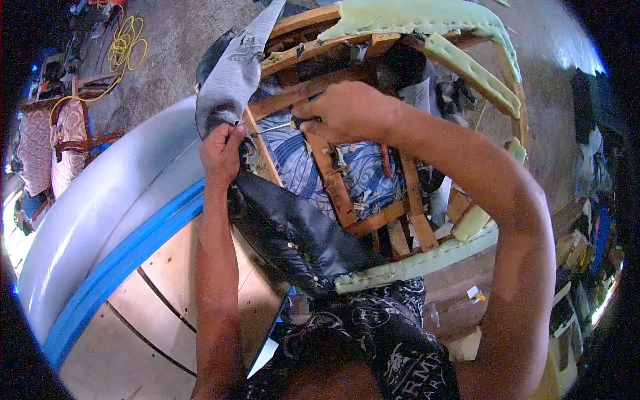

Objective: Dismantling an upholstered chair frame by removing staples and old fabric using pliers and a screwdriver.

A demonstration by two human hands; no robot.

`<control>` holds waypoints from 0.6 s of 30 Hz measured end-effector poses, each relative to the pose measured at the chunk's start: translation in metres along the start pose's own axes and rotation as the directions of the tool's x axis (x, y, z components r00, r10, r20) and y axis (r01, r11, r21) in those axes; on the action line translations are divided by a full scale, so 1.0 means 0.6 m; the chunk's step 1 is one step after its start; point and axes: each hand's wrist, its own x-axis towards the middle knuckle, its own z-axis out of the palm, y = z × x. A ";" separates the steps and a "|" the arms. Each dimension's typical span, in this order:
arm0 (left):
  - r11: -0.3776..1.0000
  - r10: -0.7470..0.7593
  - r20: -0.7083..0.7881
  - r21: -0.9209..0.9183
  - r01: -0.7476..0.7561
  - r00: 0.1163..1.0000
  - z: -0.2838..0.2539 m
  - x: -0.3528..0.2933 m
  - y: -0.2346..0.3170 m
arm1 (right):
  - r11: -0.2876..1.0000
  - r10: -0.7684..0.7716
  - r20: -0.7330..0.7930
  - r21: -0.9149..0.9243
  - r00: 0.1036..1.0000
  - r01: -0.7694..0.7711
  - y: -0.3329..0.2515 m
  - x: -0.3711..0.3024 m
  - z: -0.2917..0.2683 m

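Note:
A wooden seat frame (331, 177) with pale green foam (413, 19) along its edges lies in front of me. My left hand (221, 155) pinches the edge of a grey-backed upholstery cover (231, 83) at the frame's left side. Below that hand, black leather-like covering (300, 217) runs down toward my lap. My right hand (350, 113) is closed round the dark handle of a screwdriver-like tool (277, 127). Its thin metal shaft points left toward the frame rail near my left hand; the exact tip contact is hard to make out.
Blue patterned cloth (293, 160) with scraps shows through the frame. To the left stands a large silvery, wrapped curved piece (127, 187) with a blue edge (133, 267). A yellow cord (127, 47) lies coiled on the concrete floor (170, 50). Clutter lines the right side.

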 end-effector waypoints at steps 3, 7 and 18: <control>1.000 -0.020 -0.004 -0.022 0.020 1.000 -0.007 -0.002 0.000 | 1.000 0.024 0.019 0.000 1.000 -0.024 0.005 0.020 -0.011; 0.997 -0.007 -0.029 -0.076 0.005 1.000 -0.003 0.000 -0.010 | 1.000 -0.003 0.115 0.030 0.993 0.000 -0.009 0.036 -0.041; 0.914 -0.145 -0.636 -0.379 -0.143 0.758 0.025 -0.040 -0.009 | 0.992 -0.084 0.151 0.110 0.985 0.068 0.030 0.048 -0.003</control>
